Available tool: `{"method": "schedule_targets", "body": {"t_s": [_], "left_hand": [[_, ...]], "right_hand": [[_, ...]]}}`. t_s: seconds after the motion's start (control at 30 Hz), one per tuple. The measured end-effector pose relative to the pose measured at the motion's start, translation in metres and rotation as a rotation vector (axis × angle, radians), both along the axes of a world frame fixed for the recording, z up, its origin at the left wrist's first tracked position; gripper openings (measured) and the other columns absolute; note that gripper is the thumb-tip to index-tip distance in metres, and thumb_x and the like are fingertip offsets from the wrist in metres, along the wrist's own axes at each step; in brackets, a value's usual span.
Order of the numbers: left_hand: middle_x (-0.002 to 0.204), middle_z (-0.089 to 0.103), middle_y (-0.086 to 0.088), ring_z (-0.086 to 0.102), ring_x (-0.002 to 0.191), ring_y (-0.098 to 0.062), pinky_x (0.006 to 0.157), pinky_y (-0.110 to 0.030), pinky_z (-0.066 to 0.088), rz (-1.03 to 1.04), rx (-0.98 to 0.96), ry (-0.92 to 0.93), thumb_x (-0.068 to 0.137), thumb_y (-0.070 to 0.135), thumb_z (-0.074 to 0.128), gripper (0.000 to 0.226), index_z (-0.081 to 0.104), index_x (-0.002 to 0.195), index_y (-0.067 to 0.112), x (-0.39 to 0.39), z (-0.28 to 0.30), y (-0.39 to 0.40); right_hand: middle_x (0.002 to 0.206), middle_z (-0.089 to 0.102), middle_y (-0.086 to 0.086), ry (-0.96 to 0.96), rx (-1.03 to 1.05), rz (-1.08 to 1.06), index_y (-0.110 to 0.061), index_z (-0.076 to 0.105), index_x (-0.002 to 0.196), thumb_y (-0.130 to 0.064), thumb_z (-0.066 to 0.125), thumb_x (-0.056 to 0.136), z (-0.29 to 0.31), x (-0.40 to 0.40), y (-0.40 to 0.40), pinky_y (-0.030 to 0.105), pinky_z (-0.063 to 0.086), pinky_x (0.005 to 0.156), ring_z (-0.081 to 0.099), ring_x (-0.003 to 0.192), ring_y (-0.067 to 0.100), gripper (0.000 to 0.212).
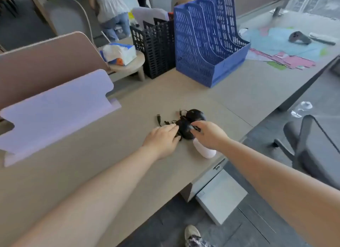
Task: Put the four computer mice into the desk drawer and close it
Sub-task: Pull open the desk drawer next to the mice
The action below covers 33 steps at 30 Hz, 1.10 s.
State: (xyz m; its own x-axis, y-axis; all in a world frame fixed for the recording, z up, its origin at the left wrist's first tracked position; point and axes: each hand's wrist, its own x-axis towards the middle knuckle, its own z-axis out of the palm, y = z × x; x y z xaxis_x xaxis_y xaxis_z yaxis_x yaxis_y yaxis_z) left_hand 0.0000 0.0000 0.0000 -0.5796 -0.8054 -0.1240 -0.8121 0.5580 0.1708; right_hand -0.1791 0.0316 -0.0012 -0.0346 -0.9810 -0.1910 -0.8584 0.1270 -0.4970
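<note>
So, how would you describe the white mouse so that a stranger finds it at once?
Start at the tall blue file rack on the grey desk, then come toward the near desk edge, above the open drawer. There, under the right hand, lies the white mouse; the mice beside it are black and corded.

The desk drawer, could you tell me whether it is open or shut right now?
Open: the desk drawer juts out from under the desk edge, its pale bottom exposed, with no mice visible inside.

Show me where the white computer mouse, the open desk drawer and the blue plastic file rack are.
white computer mouse [207, 151]: head view, on its rounded near end.
open desk drawer [220, 193]: head view, on its pale bare bottom.
blue plastic file rack [191, 50]: head view, on its front lattice wall.
</note>
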Motion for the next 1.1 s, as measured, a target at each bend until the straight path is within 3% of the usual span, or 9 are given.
{"method": "schedule_targets", "body": {"t_s": [0.13,0.3,0.47,0.57,0.7,0.83,0.93,1.1], "left_hand": [[0.157,0.03,-0.003,0.027,0.144,-0.017,0.114,-0.031,0.021,-0.008,0.024,-0.003,0.101,0.034,0.035,0.052,0.031,0.148,0.013,-0.022,-0.044,0.017],[0.158,0.026,-0.004,0.024,0.145,-0.019,0.115,-0.034,0.022,0.034,-0.004,0.028,0.101,0.034,0.031,0.054,0.028,0.149,0.011,-0.034,-0.099,0.032],[0.157,0.029,-0.008,0.026,0.145,-0.022,0.119,-0.036,0.023,0.127,0.028,0.202,0.1,0.036,0.032,0.056,0.032,0.147,0.007,-0.032,-0.153,0.051],[0.159,0.025,-0.006,0.022,0.147,-0.02,0.121,-0.035,0.017,0.179,0.003,0.203,0.101,0.036,0.033,0.055,0.03,0.148,0.009,-0.034,-0.158,0.055],[0.162,0.017,-0.002,0.014,0.149,-0.016,0.121,-0.035,0.011,0.202,-0.043,0.114,0.101,0.042,0.028,0.058,0.023,0.151,0.013,-0.039,-0.158,0.058],[0.162,0.012,-0.002,0.01,0.149,-0.016,0.12,-0.036,0.009,0.251,-0.053,0.039,0.101,0.044,0.024,0.061,0.018,0.152,0.012,-0.051,-0.157,0.065],[0.163,0.01,-0.002,0.008,0.149,-0.016,0.12,-0.035,0.007,0.266,-0.083,-0.005,0.1,0.046,0.023,0.063,0.017,0.153,0.012,-0.058,-0.157,0.066],[0.163,0.009,0.001,0.007,0.149,-0.012,0.121,-0.033,0.006,0.275,-0.102,0.008,0.099,0.048,0.023,0.064,0.016,0.153,0.015,-0.058,-0.161,0.061]], "right_hand": [[0.132,0.059,0.003,0.042,-0.057,-0.091,-0.021,0.06,0.126,-0.034,0.048,0.096,-0.042,-0.035,0.038,0.037,0.046,0.094,0.053,0.121,0.026,0.035],[0.124,0.063,0.005,0.002,-0.264,-0.139,-0.015,0.066,0.116,-0.027,0.056,0.093,-0.111,-0.065,0.074,0.035,0.045,0.089,0.056,0.115,0.029,0.028],[0.109,0.064,0.009,-0.041,-0.488,-0.204,-0.009,0.067,0.107,-0.023,0.06,0.09,-0.182,-0.078,0.094,0.029,0.041,0.083,0.057,0.106,0.027,0.023],[0.104,0.066,0.006,-0.143,-0.365,-0.269,-0.01,0.065,0.104,-0.025,0.055,0.093,-0.223,-0.083,0.1,0.034,0.047,0.085,0.058,0.104,0.024,0.021],[0.114,0.066,0.009,-0.229,-0.118,-0.347,-0.01,0.062,0.116,-0.028,0.048,0.096,-0.253,-0.087,0.102,0.03,0.042,0.081,0.059,0.108,0.029,0.03],[0.104,0.068,0.016,-0.362,0.071,-0.424,-0.005,0.063,0.114,-0.035,0.043,0.096,-0.263,-0.087,0.096,0.035,0.05,0.07,0.061,0.083,0.03,0.041],[0.112,0.066,0.028,-0.536,0.124,-0.57,0.006,0.06,0.115,-0.028,0.046,0.094,-0.272,-0.09,0.083,0.051,0.055,0.088,0.057,0.08,0.03,0.042],[0.077,0.061,0.005,-0.831,0.157,-0.72,-0.004,0.06,0.113,-0.019,0.05,0.096,-0.284,-0.084,0.075,0.029,0.054,0.065,0.058,0.084,0.021,0.025]]}}
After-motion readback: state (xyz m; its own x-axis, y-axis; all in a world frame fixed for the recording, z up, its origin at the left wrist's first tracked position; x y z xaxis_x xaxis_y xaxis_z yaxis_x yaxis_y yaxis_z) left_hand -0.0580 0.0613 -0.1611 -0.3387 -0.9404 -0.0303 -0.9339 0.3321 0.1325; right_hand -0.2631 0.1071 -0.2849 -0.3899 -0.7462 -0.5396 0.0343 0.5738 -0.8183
